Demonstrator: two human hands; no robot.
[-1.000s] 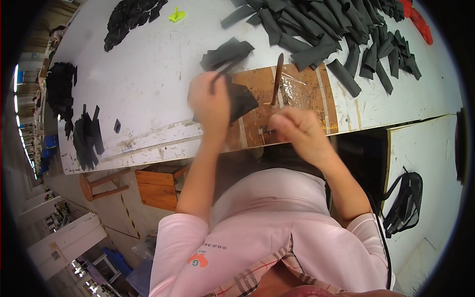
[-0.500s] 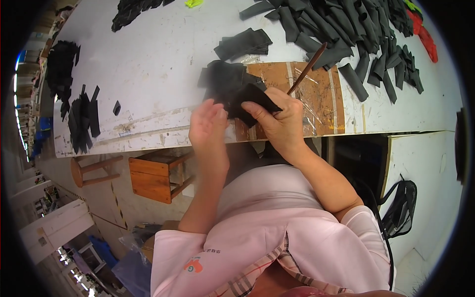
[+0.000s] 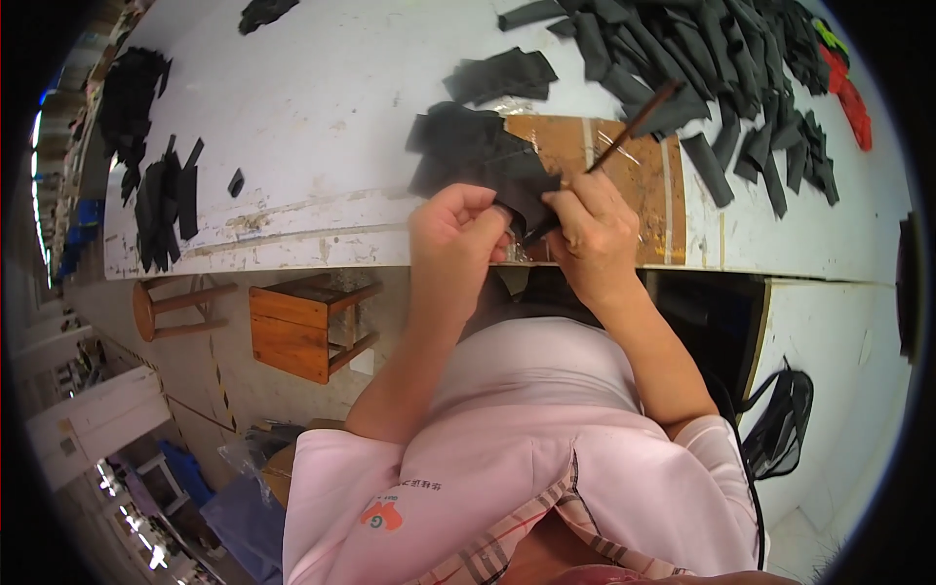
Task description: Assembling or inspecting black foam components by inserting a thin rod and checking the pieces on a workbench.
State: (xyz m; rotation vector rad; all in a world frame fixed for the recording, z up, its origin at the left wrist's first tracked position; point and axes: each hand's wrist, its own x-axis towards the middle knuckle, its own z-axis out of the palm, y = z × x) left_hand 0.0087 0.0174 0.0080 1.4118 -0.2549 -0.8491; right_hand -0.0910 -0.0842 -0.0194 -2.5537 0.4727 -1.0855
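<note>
At the table's near edge, both my hands are closed on a black fabric piece (image 3: 527,207). My left hand (image 3: 454,232) pinches its left edge, fingertips curled in. My right hand (image 3: 597,230) grips its right side, and a thin dark-brown stick (image 3: 629,134) slants up out of the same hand. The stick's lower end is hidden in my fingers. Just beyond my left hand lies a stack of dark fabric pieces (image 3: 456,146). Beneath my right hand is a brown board (image 3: 659,210) with clear tape across it.
A large heap of dark fabric pieces (image 3: 673,44) covers the table's far right, beside a red cloth (image 3: 851,109). More black strips (image 3: 164,210) lie at the left end. A wooden stool (image 3: 290,333) stands below the table; a black bag (image 3: 783,419) hangs at right.
My left hand, spread and apart before, has moved right and closed on the fabric. The fabric is lowered and less folded up; my right hand has turned over it, still with the stick.
</note>
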